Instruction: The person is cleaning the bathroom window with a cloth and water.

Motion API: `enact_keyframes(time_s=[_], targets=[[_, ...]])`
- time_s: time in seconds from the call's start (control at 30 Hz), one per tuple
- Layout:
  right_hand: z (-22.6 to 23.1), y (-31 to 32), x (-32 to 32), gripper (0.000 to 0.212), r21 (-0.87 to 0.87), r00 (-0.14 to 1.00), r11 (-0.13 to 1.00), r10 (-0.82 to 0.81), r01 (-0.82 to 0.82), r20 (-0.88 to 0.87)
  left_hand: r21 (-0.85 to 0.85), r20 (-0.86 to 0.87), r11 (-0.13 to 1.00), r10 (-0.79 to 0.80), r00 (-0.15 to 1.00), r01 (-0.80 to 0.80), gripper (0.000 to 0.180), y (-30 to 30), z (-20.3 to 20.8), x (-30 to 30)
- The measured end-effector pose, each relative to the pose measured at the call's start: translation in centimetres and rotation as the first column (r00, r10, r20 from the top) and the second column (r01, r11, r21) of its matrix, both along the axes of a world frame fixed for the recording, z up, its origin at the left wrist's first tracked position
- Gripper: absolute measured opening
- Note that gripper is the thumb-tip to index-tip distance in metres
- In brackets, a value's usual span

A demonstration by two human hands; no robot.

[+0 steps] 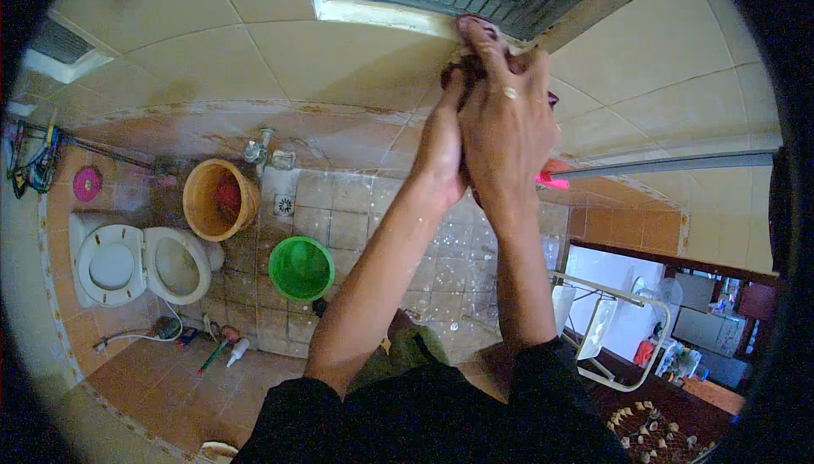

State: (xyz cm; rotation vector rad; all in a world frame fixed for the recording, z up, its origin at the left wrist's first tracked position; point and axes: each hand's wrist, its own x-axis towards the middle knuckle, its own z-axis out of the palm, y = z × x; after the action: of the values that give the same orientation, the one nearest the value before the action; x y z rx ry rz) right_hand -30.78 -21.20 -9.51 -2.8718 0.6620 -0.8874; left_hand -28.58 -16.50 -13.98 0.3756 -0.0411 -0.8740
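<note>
Both my arms reach up to the corner of a window [386,14] set in the tiled wall. A crumpled dark red and whitish cloth [476,26] is bunched in my hands just below the window's frame. My right hand [509,129] wraps over it, fingers bent, with a ring on one finger. Close beside it, my left hand [444,146] presses against the same cloth from the left; most of its fingers are hidden behind the cloth and the right hand.
Below left stand an orange bucket [197,201] with something red inside, a green basin [302,269] and a toilet [108,265] with raised lid. A tap [259,148] juts from the wall. A pink-ended pole [670,164] runs rightward. A white metal frame [653,337] stands near the doorway.
</note>
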Motion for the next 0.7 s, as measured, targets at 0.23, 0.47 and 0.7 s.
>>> enact_keyframes(time_s=[0.23, 0.47, 0.7], targets=[[0.0, -0.3, 0.2, 0.041, -0.021, 0.994, 0.999, -0.032, 0.035, 0.104, -0.024, 0.006, 1.000, -0.005, 1.000, 0.006, 0.058, -0.8, 0.0, -0.1], [-0.5, 1.9, 1.2, 0.039, 0.030, 0.998, 1.000, 0.000, -0.001, 0.057, -0.002, 0.053, 0.998, 0.070, 0.996, -0.070, 0.059, 1.5, -0.8, 1.3], [-0.7, 1.0, 0.6, 0.038, 0.068, 0.985, 0.996, -0.075, 0.065, 0.157, -0.095, 0.069, 0.995, -0.007, 0.998, 0.014, 0.057, 0.4, 0.0, 0.6]])
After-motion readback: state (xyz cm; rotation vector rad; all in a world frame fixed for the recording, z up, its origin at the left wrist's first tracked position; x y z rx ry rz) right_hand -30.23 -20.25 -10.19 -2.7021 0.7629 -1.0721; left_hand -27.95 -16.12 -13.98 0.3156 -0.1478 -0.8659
